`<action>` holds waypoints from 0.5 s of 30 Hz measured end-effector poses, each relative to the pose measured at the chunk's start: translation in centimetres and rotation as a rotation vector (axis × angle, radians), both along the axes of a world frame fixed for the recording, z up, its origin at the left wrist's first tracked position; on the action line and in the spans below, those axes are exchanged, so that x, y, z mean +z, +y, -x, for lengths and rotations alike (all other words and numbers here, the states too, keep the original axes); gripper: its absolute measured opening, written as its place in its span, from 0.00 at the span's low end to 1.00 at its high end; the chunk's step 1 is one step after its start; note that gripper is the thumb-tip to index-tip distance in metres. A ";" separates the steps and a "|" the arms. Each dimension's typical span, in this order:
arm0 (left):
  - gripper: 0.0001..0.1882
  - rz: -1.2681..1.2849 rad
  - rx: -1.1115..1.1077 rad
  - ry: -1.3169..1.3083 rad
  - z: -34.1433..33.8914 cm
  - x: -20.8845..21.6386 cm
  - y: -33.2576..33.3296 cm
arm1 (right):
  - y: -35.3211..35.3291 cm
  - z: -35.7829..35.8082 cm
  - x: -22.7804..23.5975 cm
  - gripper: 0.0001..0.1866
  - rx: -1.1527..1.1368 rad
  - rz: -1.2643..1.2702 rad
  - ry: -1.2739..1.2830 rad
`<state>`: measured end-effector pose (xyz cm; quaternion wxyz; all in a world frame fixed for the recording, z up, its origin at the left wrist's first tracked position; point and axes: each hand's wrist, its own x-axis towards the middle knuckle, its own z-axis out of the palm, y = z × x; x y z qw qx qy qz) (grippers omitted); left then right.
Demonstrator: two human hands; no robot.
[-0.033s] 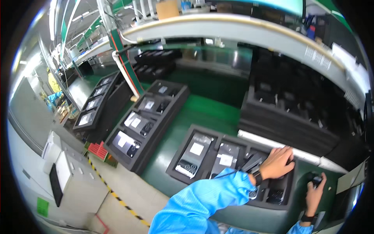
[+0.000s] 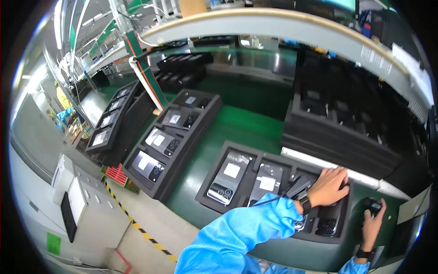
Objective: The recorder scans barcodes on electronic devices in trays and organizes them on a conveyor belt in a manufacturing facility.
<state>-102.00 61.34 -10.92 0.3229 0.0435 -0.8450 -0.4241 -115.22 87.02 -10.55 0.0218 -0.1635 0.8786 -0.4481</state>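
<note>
My left hand (image 2: 326, 188) reaches over the right end of a black foam tray (image 2: 255, 160), fingers stretched out and thumb apart, at the tray's far edge. It covers part of the compartments there. Beside its wrist lies a black handheld device (image 2: 297, 186) with a dark cable; its kind is unclear. In the tray are bagged smartphones with white labels: one phone (image 2: 228, 178) at the left, another phone (image 2: 267, 180) beside it, and a dark phone (image 2: 327, 226) below my hand. To the right, my right hand (image 2: 372, 226) is curled over a black computer mouse (image 2: 373, 208).
A second foam tray (image 2: 169, 150) of phones stands left on the green table (image 2: 246, 121), with another tray (image 2: 112, 114) farther left. Stacked dark trays (image 2: 337, 141) rise behind my left hand. A shelf edge (image 2: 273, 23) spans the top; a metal post (image 2: 141, 68) stands left.
The view has shifted slightly, so the near tray and both hands appear a little farther right. Both hands keep the same places on the tray and the mouse.
</note>
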 end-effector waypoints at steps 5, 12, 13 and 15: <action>0.13 -0.006 -0.038 -0.019 0.1 -0.1 -0.1 | -0.2 0.0 -0.7 0.36 -0.065 0.053 0.032; 0.13 -0.018 -0.050 -0.086 0.0 0.6 -0.3 | -0.7 0.0 -0.3 0.35 -0.081 0.076 -0.027; 0.13 -0.017 -0.056 -0.095 0.0 0.5 -0.2 | -0.6 0.1 -0.4 0.35 -0.072 0.067 -0.032; 0.13 -0.009 -0.044 -0.062 0.1 0.3 -0.2 | -0.7 0.4 -0.6 0.35 -0.055 0.079 -0.010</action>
